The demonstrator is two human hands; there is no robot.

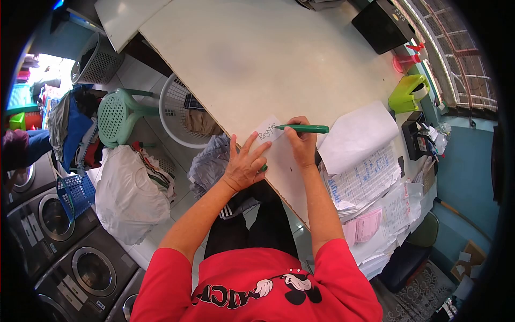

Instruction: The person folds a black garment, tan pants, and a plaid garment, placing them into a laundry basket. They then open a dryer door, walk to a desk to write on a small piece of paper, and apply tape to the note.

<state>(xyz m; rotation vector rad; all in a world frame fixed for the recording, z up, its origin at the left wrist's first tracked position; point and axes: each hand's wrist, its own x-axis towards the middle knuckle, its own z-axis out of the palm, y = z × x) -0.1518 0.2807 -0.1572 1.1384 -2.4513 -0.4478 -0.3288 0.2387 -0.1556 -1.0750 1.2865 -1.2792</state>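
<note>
My right hand is closed around a green marker, its tip at a small white slip of paper. The handwritten word "Reggie" shows on the slip. With several fingers spread, my left hand presses the slip's lower left part against the white table. What looks like the green marker cap pokes out at the thumb side of my left hand, held in it. Just right of my right hand lie papers with handwriting, partly under a blank white sheet.
A white laundry basket with clothes stands left of the table, near a green stool and a full white bag. Front-loading washers line the lower left. A black box and yellow-green holder sit along the right edge.
</note>
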